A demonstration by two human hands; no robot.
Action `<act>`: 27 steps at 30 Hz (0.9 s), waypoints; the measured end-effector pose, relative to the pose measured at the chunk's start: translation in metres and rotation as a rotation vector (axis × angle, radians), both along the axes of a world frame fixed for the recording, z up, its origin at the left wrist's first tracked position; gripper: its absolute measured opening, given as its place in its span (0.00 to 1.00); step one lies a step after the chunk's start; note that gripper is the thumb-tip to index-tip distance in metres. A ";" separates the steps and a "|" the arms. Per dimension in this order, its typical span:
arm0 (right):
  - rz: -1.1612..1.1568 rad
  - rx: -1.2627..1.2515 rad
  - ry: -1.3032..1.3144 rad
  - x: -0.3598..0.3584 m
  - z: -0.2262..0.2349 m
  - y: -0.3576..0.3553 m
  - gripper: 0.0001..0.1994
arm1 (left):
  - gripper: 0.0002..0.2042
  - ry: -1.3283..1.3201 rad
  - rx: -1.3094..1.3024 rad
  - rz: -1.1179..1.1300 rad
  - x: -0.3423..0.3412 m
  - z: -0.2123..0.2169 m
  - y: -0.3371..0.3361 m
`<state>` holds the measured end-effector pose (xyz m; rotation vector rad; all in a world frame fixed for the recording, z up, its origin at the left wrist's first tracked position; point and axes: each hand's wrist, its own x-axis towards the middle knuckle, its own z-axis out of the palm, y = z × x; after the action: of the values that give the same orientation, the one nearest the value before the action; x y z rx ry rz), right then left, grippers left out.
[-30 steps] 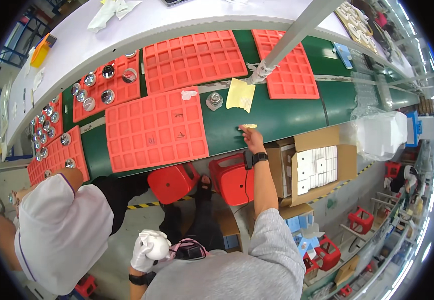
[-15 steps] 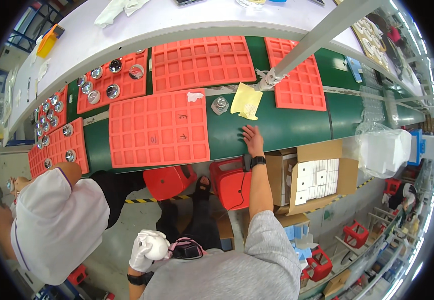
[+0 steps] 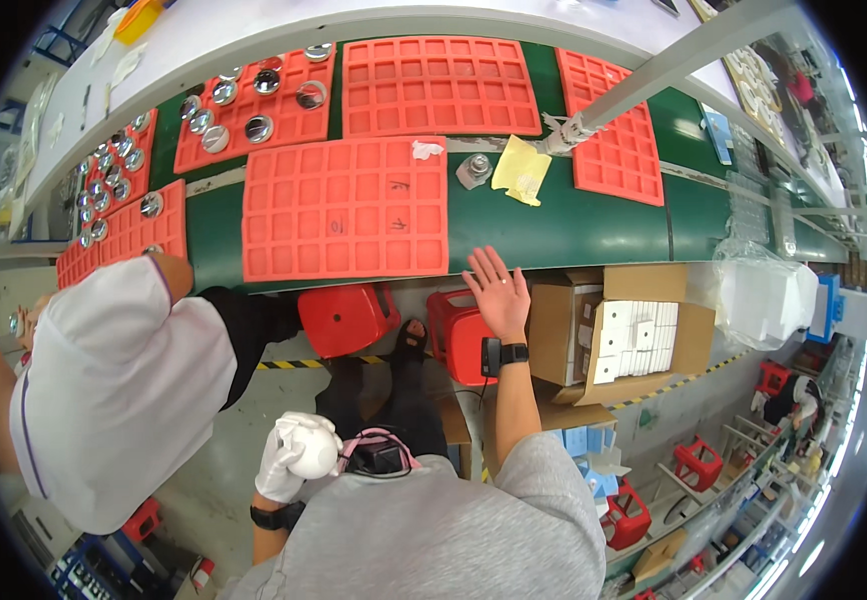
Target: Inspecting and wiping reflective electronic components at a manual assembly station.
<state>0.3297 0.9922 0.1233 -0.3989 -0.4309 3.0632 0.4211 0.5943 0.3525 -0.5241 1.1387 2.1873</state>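
Observation:
My left hand [image 3: 276, 465], in a white glove, is held low near my body with its fingers wrapped round a white rounded object [image 3: 314, 456]. Its exact kind does not show. My bare right hand [image 3: 500, 298] is palm up with its fingers spread, just off the front edge of the green bench [image 3: 554, 232], and holds nothing. Closest to it on the bench are a red compartment tray [image 3: 344, 212], a small clear jar with a metal top [image 3: 474, 171] and a crumpled yellow paper [image 3: 522, 170].
More red trays [image 3: 439, 85] lie behind, some with shiny round metal pieces [image 3: 260, 128]. A co-worker in a white shirt [image 3: 124, 380] sits at left. Red stools [image 3: 346, 318] stand under the bench. At right are an open carton [image 3: 692, 340] of white boxes and a slanting metal post [image 3: 684, 70].
My right hand has drawn back from over the bench to its front edge and turned palm up. The left hand still grips the white object. The whole view has shifted slightly.

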 end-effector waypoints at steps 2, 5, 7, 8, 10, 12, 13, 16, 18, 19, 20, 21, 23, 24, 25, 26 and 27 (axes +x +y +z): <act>0.101 0.096 -0.002 0.021 -0.015 -0.024 0.32 | 0.22 0.036 0.010 -0.028 0.003 -0.003 -0.022; 0.063 0.125 -0.170 0.081 -0.046 -0.048 0.29 | 0.22 0.085 0.046 -0.085 0.010 -0.004 -0.057; 0.056 0.239 -0.363 0.133 -0.071 -0.069 0.29 | 0.22 0.131 0.090 -0.152 0.011 -0.008 -0.081; 0.042 0.263 -0.453 0.157 -0.078 -0.085 0.28 | 0.22 0.136 0.102 -0.151 0.013 -0.013 -0.094; 0.026 0.298 -0.546 0.202 -0.092 -0.112 0.28 | 0.23 0.170 0.052 -0.201 0.021 -0.023 -0.122; -0.038 0.252 -0.666 0.244 -0.102 -0.132 0.26 | 0.23 0.183 0.037 -0.237 0.028 -0.019 -0.142; -0.046 0.261 -0.664 0.265 -0.107 -0.140 0.26 | 0.23 0.160 0.075 -0.236 0.029 -0.012 -0.147; -0.136 0.167 -0.818 0.296 -0.117 -0.146 0.25 | 0.23 0.130 0.152 -0.222 0.021 0.000 -0.155; -0.125 0.194 -0.820 0.287 -0.116 -0.140 0.25 | 0.23 0.173 0.160 -0.262 0.015 0.000 -0.155; -0.120 0.214 -0.831 0.282 -0.114 -0.136 0.25 | 0.23 0.193 0.161 -0.280 0.014 0.002 -0.154; -0.115 0.234 -0.842 0.276 -0.112 -0.132 0.25 | 0.23 0.200 0.157 -0.268 0.014 0.007 -0.151; -0.105 0.236 -0.833 0.266 -0.110 -0.128 0.25 | 0.23 0.232 0.162 -0.255 0.012 0.009 -0.146; -0.053 0.296 -0.793 0.236 -0.107 -0.114 0.25 | 0.23 0.296 0.173 -0.234 0.008 0.011 -0.131; -0.031 0.324 -0.773 0.222 -0.104 -0.106 0.25 | 0.23 0.304 0.169 -0.230 0.007 0.010 -0.122; -0.027 0.322 -0.767 0.209 -0.102 -0.099 0.25 | 0.23 0.305 0.165 -0.213 0.005 0.008 -0.114; 0.021 0.350 -0.738 0.199 -0.101 -0.092 0.25 | 0.24 0.302 0.161 -0.196 0.005 0.006 -0.104; 0.068 0.376 -0.712 0.191 -0.101 -0.085 0.25 | 0.24 0.297 0.157 -0.181 0.004 0.004 -0.092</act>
<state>0.5202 0.9072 0.0222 -1.4609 -1.0203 2.6999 0.4248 0.5024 0.3565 -0.0262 1.1025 2.2177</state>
